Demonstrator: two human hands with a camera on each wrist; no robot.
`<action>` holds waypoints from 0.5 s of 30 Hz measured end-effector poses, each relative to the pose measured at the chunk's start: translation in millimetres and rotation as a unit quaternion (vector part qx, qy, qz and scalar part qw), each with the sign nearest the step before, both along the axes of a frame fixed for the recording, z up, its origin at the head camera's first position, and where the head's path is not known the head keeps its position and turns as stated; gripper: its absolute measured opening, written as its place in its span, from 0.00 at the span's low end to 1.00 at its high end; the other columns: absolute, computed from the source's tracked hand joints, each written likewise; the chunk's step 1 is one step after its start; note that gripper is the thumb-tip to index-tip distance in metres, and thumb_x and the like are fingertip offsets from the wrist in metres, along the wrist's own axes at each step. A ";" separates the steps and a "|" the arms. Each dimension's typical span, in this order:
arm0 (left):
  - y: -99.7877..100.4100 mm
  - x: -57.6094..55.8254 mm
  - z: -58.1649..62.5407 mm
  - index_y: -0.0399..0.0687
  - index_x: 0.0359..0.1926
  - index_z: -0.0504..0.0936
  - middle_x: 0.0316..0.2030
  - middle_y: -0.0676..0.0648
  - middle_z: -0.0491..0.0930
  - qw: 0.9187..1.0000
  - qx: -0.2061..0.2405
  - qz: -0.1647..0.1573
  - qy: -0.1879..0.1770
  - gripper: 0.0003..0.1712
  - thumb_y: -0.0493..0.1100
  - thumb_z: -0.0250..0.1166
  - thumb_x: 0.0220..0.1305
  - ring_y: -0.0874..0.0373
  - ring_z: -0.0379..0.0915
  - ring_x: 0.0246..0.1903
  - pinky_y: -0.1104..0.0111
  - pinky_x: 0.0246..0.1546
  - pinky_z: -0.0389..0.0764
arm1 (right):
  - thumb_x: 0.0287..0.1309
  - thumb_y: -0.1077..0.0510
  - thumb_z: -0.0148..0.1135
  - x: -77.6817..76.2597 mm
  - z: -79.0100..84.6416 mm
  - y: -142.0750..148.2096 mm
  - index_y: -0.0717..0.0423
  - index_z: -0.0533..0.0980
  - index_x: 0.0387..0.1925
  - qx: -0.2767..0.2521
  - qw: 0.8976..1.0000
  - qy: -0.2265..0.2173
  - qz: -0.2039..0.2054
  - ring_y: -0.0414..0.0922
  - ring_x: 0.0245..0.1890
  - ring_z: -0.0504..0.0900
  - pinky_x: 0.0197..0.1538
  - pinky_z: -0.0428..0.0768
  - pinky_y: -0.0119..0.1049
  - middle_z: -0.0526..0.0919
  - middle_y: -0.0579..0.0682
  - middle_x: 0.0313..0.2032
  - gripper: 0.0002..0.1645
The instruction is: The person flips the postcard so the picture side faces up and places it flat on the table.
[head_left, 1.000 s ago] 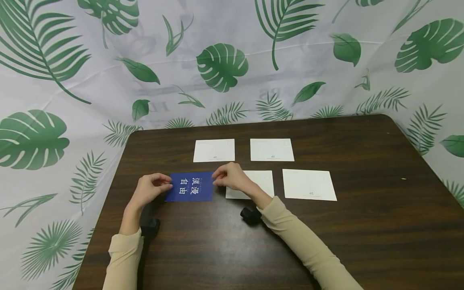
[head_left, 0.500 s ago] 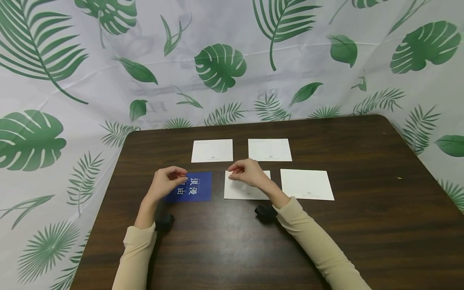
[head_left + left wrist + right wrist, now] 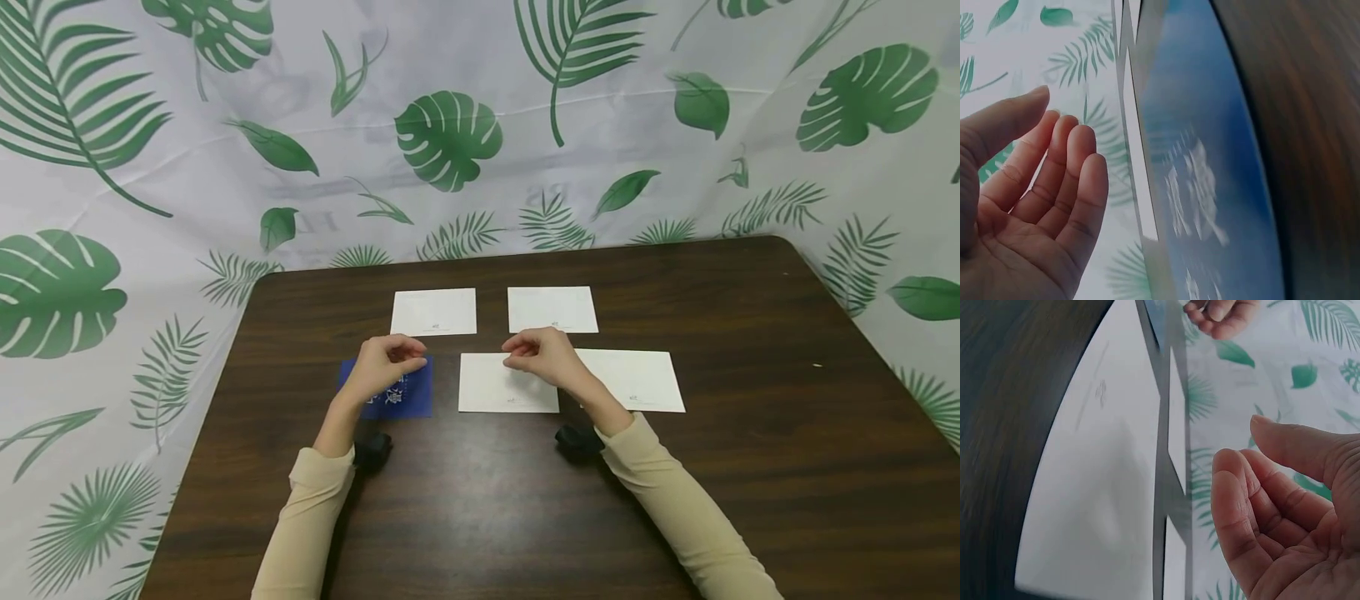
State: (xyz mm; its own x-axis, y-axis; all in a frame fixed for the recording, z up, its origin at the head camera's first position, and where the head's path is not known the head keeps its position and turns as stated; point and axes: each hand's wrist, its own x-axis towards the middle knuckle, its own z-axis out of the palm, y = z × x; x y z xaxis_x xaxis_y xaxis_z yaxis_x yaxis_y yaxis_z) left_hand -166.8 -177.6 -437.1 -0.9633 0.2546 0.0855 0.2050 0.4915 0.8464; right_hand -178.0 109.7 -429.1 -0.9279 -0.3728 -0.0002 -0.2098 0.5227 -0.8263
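In the head view my left hand [image 3: 378, 368] hovers over a blue card [image 3: 418, 398] with white characters, hiding much of it. Its loosely bent fingers hold nothing, and the left wrist view shows a gap between thumb [image 3: 1025, 112] and fingers, apart from the card [image 3: 1210, 94]. To the right, my right hand [image 3: 551, 360] is above a white card [image 3: 495, 392], likewise with nothing in it. The right wrist view shows its thumb [image 3: 1300, 447] and fingers apart, away from the white card [image 3: 1091, 506] lying flat on the table.
Another white card [image 3: 637, 379] lies to the right in the same row. Behind are two more white cards, left [image 3: 435, 310] and right [image 3: 551, 307]. The brown table [image 3: 480, 517] ends at a leaf-print cloth [image 3: 480, 217]. Dark wrist devices sit at both cuffs.
Both hands have moved right, away from the blue card's two side edges. The left now covers much of that card; the right is over the white card. The cards stay in place.
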 end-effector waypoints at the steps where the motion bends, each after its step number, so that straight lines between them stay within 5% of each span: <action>1: 3.4 -0.7 0.7 0.32 0.38 0.82 0.28 0.43 0.82 1.000 -0.001 -0.004 0.000 0.09 0.32 0.68 0.54 0.55 0.77 0.28 0.70 0.31 0.77 | 0.50 0.62 0.68 0.6 0.9 2.9 0.65 0.82 0.37 -0.003 1.000 0.001 0.000 0.42 0.26 0.78 0.31 0.75 0.32 0.82 0.49 0.27 0.12; 15: 48.8 -7.6 -0.6 0.28 0.39 0.81 0.28 0.42 0.80 0.998 -0.013 -0.053 -0.009 0.13 0.31 0.68 0.51 0.54 0.75 0.27 0.71 0.29 0.75 | 0.50 0.62 0.68 3.9 -8.7 39.0 0.65 0.81 0.38 0.016 0.999 -0.024 -0.041 0.41 0.24 0.76 0.27 0.76 0.30 0.80 0.50 0.25 0.13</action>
State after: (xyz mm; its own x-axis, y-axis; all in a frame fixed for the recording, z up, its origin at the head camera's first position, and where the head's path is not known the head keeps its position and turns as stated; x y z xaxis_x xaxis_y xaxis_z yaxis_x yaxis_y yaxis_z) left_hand -174.3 -128.8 -437.7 -0.9322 0.3568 0.0606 0.2418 0.4894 0.8379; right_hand -174.1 148.7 -437.9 -0.9541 -0.2942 -0.0564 -0.1251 0.5621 -0.8176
